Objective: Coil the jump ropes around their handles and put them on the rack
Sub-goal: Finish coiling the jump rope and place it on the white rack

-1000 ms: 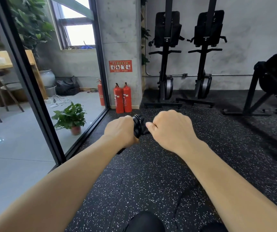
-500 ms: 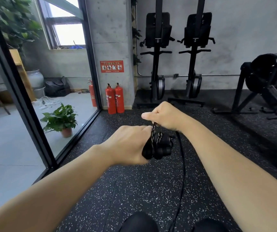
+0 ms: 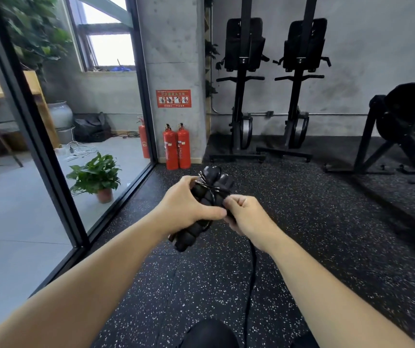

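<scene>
My left hand (image 3: 185, 208) grips the two black jump rope handles (image 3: 210, 188) held side by side, tilted up and away from me. A few turns of the thin rope cross them near their upper end. My right hand (image 3: 247, 216) sits just right of the handles with its fingers curled round the black rope (image 3: 250, 272). From that hand the loose rope hangs down toward the floor between my knees. No rack shows in this view.
A glass wall with a black frame (image 3: 50, 172) runs along the left, a potted plant (image 3: 96, 175) behind it. Two red fire extinguishers (image 3: 177, 149) stand by the concrete pillar. Two upright black machines (image 3: 271, 91) line the back wall, another machine (image 3: 407, 126) at right. Speckled rubber floor (image 3: 314, 209).
My right hand came down from above the handles to their right side, carrying the rope round them. The handles now tilt upward in my left hand.
</scene>
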The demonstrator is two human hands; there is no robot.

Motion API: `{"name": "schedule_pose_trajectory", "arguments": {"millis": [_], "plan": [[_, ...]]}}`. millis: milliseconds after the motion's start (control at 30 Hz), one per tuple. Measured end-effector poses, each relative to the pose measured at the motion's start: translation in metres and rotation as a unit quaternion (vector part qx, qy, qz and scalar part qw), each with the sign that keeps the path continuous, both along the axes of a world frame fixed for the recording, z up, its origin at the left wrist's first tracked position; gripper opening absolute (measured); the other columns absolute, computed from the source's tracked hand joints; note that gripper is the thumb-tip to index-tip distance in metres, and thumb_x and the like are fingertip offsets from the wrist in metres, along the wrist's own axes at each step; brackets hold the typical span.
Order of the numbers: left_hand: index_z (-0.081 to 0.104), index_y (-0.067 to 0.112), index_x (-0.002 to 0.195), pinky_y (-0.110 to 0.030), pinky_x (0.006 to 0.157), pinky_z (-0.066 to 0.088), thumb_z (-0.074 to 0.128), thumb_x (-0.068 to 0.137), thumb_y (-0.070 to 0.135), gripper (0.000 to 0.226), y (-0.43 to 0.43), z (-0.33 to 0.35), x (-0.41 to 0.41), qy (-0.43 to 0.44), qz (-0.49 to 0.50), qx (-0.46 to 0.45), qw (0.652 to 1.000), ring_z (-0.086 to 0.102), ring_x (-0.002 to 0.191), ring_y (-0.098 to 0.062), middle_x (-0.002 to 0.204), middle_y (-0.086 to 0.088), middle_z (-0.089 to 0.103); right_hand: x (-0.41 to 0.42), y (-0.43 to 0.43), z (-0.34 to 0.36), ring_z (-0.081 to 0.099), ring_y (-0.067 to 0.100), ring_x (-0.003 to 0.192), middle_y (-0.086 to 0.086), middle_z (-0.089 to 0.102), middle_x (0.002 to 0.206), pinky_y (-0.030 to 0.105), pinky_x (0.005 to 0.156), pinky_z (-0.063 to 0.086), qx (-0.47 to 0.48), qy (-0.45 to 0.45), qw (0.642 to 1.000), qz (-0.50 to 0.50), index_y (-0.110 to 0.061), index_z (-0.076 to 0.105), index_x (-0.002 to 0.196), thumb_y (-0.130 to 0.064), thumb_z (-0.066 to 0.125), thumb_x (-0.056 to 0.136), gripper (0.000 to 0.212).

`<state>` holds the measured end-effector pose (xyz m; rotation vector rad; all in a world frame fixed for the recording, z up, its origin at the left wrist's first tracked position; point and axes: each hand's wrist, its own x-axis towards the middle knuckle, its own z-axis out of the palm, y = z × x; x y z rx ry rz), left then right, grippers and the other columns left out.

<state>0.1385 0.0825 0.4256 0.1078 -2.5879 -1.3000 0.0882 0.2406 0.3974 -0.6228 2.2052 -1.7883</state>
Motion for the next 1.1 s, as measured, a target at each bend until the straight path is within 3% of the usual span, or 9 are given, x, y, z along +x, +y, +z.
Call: {"name": "schedule_pose_trajectory", "arguments": {"millis": [167,267,400,567,667,767,833,933,1100], "plan": [[0.065,0.017,0.085,-0.046,0.081,0.058,0.087,0.05,0.052,0.054,-0.015,-0.01,-0.006,-0.042,0.029,-0.053,0.997,0.067,0.074,-0.014,0.077,0.003,0.072,0.006,0.002,0.007,0.035,0.015,0.048,0.002,0.045,0.053,0.03,0.051,0.028,0.168,0.143,0.975,-0.02,0.003,0.057,0.071,-0.03,0.054,0.096,0.041],[0.057,0.025,0.093,-0.043,0.084,0.055,0.069,0.046,0.073,0.069,-0.02,-0.014,-0.007,-0.062,0.068,-0.125,0.988,0.064,0.084,-0.014,0.087,0.009,0.067,0.008,0.004,0.021,0.037,0.019,0.049,0.003,0.044,0.053,0.032,0.052,0.032,0.243,0.165,0.956,-0.022,-0.002,0.056,0.066,-0.029,0.059,0.092,0.037],[0.047,0.026,0.107,-0.043,0.088,0.052,0.069,0.065,0.07,0.065,-0.024,-0.018,-0.012,-0.098,0.089,-0.196,0.972,0.062,0.093,-0.02,0.096,0.009,0.063,0.017,0.006,0.036,0.049,0.02,0.04,0.005,0.051,0.053,0.032,0.048,0.045,0.299,0.119,0.947,-0.014,-0.008,0.058,0.074,-0.023,0.058,0.091,0.023],[0.051,0.013,0.11,-0.039,0.079,0.056,0.074,0.045,0.075,0.093,-0.028,-0.02,-0.023,-0.155,0.061,-0.139,0.976,0.065,0.09,-0.021,0.098,0.0,0.065,0.041,0.001,0.059,0.055,0.019,0.055,0.0,0.055,0.06,0.029,0.059,0.045,0.46,0.23,0.857,-0.031,-0.018,0.047,0.068,-0.023,0.056,0.091,0.025],[0.069,0.012,0.097,-0.04,0.082,0.058,0.081,0.041,0.074,0.085,-0.035,-0.023,-0.027,-0.164,-0.028,-0.105,0.981,0.07,0.087,-0.023,0.09,-0.005,0.074,0.049,-0.001,0.072,0.051,0.02,0.065,-0.002,0.051,0.067,0.031,0.064,0.037,0.476,0.272,0.835,-0.041,-0.021,0.047,0.07,-0.027,0.057,0.091,0.024],[0.071,0.015,0.084,-0.044,0.09,0.056,0.086,0.049,0.064,0.062,-0.035,-0.021,-0.026,-0.178,-0.082,-0.093,0.976,0.068,0.08,-0.022,0.081,-0.002,0.073,0.051,-0.003,0.083,0.048,0.018,0.06,-0.002,0.048,0.064,0.03,0.063,0.037,0.487,0.273,0.829,-0.024,-0.02,0.045,0.067,-0.025,0.057,0.09,0.026],[0.069,0.013,0.079,-0.036,0.083,0.055,0.088,0.057,0.053,0.049,-0.031,-0.019,-0.026,-0.15,-0.069,-0.107,0.98,0.064,0.075,-0.018,0.076,-0.001,0.07,0.052,-0.005,0.087,0.043,0.016,0.054,-0.001,0.045,0.061,0.028,0.056,0.033,0.496,0.281,0.822,-0.016,-0.02,0.039,0.063,-0.022,0.058,0.087,0.031],[0.068,0.017,0.073,-0.027,0.066,0.053,0.087,0.059,0.042,0.034,-0.016,-0.012,-0.023,-0.081,0.011,-0.181,0.98,0.064,0.072,-0.014,0.071,0.005,0.069,0.053,-0.009,0.09,0.039,0.015,0.053,-0.001,0.042,0.06,0.026,0.05,0.026,0.5,0.303,0.811,-0.01,-0.019,0.034,0.061,-0.017,0.058,0.084,0.033],[0.054,0.029,0.093,-0.031,0.07,0.047,0.079,0.06,0.065,0.055,0.007,-0.003,-0.011,-0.04,0.059,-0.373,0.925,0.063,0.091,-0.018,0.092,0.01,0.067,0.047,-0.01,0.091,0.043,0.018,0.056,-0.001,0.045,0.061,0.027,0.049,0.027,0.502,0.32,0.803,-0.004,-0.018,0.041,0.061,-0.015,0.06,0.083,0.029]]}}
